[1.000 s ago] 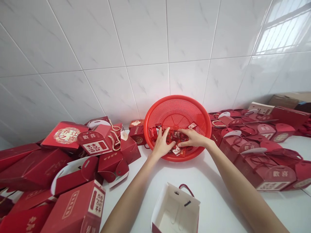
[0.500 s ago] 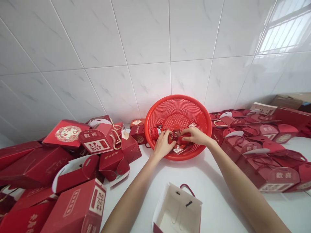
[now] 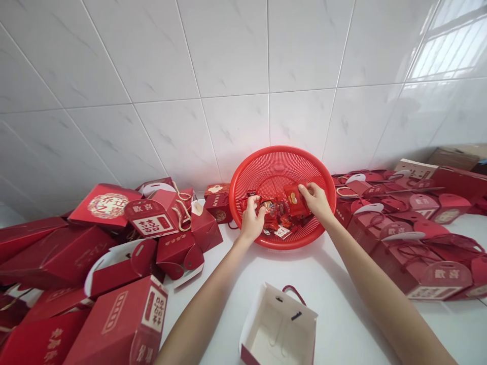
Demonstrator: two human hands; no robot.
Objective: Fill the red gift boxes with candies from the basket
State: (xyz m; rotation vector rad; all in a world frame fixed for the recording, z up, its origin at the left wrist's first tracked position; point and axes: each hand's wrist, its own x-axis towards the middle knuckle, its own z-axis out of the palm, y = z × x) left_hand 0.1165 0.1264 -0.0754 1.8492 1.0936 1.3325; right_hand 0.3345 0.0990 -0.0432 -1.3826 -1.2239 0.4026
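My right hand (image 3: 316, 202) pinches the upper right corner of a red snack packet (image 3: 296, 201) with a golden picture on it, tilted up over the basket's right half. On the left, the thumb and fingers of my left hand (image 3: 254, 217) are closed about a small wrapped sweet (image 3: 268, 207) with a shiny patterned wrapper; part of the grip is hidden. Both hands are inside the round red plastic basket (image 3: 281, 153), whose wall is full of small holes. Several red-wrapped sweets (image 3: 284, 223) lie loose at its bottom.
In front of the basket stands an open gift box (image 3: 279, 324), white inside, with a dark red cord handle. Red gift boxes (image 3: 114, 319) are heaped at left. Rows of closed red boxes (image 3: 411, 253) with cords stand at right. A tiled wall (image 3: 236, 121) rises behind.
My hands have moved apart inside the basket. The right one has lifted the red packet up and to the right, while the left has shifted slightly and shows a wrapped sweet at its fingertips.
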